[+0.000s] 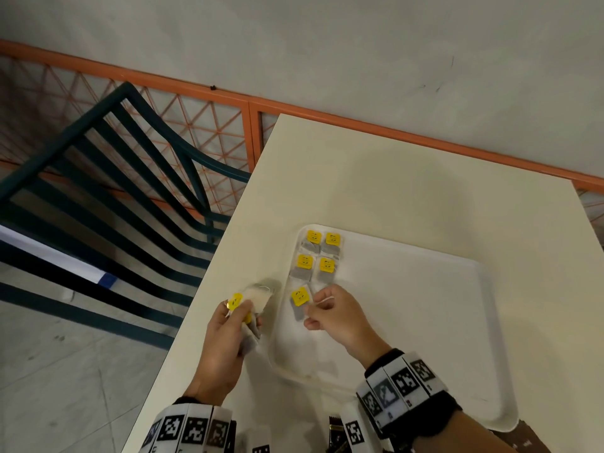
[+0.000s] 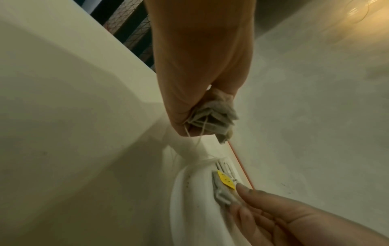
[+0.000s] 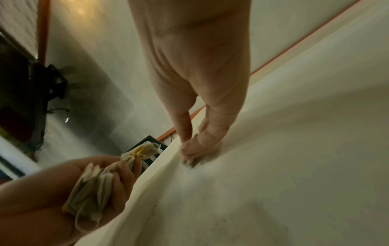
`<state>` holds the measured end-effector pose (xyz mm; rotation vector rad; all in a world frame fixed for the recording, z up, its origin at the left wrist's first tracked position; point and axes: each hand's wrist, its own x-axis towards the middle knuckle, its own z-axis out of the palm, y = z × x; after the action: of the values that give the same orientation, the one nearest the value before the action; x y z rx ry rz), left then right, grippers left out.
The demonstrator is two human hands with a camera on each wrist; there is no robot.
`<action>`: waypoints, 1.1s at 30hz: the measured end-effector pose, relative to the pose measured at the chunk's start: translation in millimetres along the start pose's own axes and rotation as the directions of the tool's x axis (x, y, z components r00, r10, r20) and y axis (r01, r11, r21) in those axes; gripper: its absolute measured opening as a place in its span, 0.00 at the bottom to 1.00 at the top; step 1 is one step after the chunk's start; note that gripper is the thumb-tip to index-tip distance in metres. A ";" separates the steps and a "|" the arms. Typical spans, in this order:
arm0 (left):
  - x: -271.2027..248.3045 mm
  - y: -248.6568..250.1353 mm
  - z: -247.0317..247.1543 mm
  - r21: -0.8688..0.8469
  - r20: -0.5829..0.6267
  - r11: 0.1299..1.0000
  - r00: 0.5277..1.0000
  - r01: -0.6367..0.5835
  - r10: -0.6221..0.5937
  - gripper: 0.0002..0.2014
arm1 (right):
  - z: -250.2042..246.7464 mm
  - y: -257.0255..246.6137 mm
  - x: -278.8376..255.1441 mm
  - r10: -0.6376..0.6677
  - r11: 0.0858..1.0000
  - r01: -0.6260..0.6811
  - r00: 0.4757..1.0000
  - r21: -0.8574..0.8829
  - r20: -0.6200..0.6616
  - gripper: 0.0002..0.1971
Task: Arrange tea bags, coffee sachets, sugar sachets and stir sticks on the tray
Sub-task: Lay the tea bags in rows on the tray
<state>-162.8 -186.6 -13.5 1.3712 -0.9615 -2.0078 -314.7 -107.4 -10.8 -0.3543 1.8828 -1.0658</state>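
A white tray lies on the cream table. Several tea bags with yellow tags lie in two columns at its far left corner. Just nearer, one more tea bag lies on the tray, and my right hand pinches it with thumb and fingertips, its string over my fingers. The right wrist view shows the right hand pressing down on this tea bag. Beside the tray's left edge, my left hand grips a bundle of tea bags, also seen as a bundle from the left wrist.
A dark green slatted chair stands left of the table, in front of an orange lattice railing. Brown sachets lie at the table's near edge, partly hidden by my wrists. The tray's right part holds nothing.
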 end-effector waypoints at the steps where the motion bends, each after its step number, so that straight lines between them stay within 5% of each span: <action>1: -0.9 1.2 -0.8 0.002 -0.002 1.000 1.000 0.001 -0.001 0.05 | 1.7 -0.8 -0.4 -0.039 0.994 0.037 0.999 -0.103 -0.025 0.08; 3: -1.6 2.1 -3.1 0.003 -0.016 1.000 1.000 -0.001 0.001 0.05 | 3.8 -0.9 -4.1 -0.181 0.890 0.163 0.984 -0.426 0.000 0.09; 5: -1.9 1.8 -5.7 0.011 -0.027 1.000 1.000 -0.003 0.003 0.05 | 2.5 4.1 -8.3 -0.314 0.672 0.284 0.946 -0.684 0.083 0.12; 9: -2.4 0.4 -8.3 0.019 -0.041 1.000 0.999 0.004 -0.003 0.05 | -6.2 14.8 -18.2 -0.503 0.337 0.486 0.817 -0.806 0.282 0.22; 12: -3.0 -0.3 -6.0 0.022 -0.036 1.000 0.999 0.007 -0.006 0.07 | -11.6 22.0 -22.8 -0.502 0.169 0.528 0.773 -0.832 0.388 0.28; 19: -4.7 -1.2 -2.5 0.032 -0.015 0.999 1.000 0.010 -0.010 0.05 | -5.4 19.8 -24.2 -0.365 0.204 0.590 0.786 -0.781 0.498 0.34; 29: -5.7 -10.2 -0.6 0.083 0.019 0.996 1.000 -0.012 0.011 0.05 | 2.4 19.9 -18.1 -0.404 0.261 0.565 0.800 -0.783 0.443 0.30; 31: -7.4 -11.6 1.6 0.080 0.047 0.997 0.999 -0.011 0.007 0.03 | 5.3 17.0 -18.3 -0.509 0.362 0.544 0.796 -0.757 0.328 0.24; 33: -8.2 -13.8 2.8 0.092 0.069 0.996 0.998 -0.015 0.008 0.04 | 7.6 8.9 -19.0 -0.522 0.600 0.490 0.839 -0.633 0.154 0.20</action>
<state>-162.9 -171.3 -19.2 1.3492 -1.1034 -2.0365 -296.7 -94.5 -8.5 -1.3643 2.2222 -0.7051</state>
